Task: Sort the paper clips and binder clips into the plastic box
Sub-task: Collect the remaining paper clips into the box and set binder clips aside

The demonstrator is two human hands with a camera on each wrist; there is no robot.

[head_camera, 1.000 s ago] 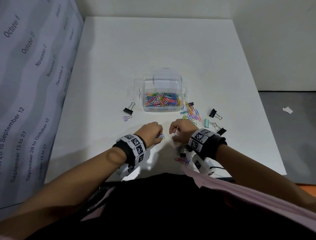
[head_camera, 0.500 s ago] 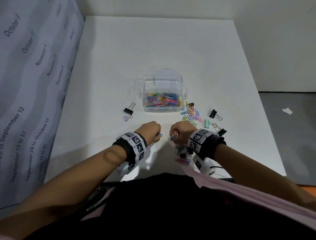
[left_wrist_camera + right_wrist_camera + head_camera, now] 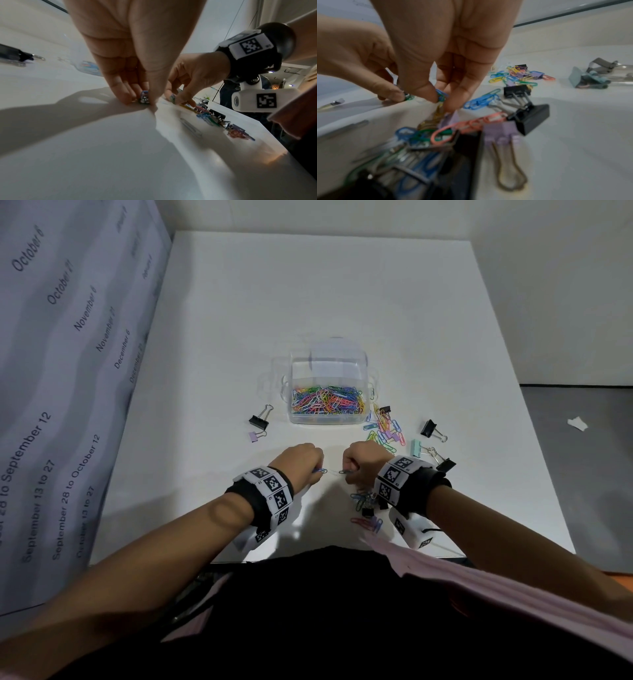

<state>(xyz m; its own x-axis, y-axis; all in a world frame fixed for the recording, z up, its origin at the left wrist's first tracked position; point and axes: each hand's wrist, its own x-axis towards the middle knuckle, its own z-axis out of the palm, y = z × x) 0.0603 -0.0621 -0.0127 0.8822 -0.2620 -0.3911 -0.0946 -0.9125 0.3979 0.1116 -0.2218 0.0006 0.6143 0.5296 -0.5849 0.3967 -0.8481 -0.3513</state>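
Two hands work low in the middle of the head view: the left hand (image 3: 303, 462) pinches a blue paper clip (image 3: 320, 471) against the white table (image 3: 342, 302), and the right hand (image 3: 364, 462) pinches a cluster of paper clips (image 3: 441, 96). The clear plastic box (image 3: 327, 419), at centre frame, holds coloured clips. Black binder clips (image 3: 259, 421) lie left and right of it.
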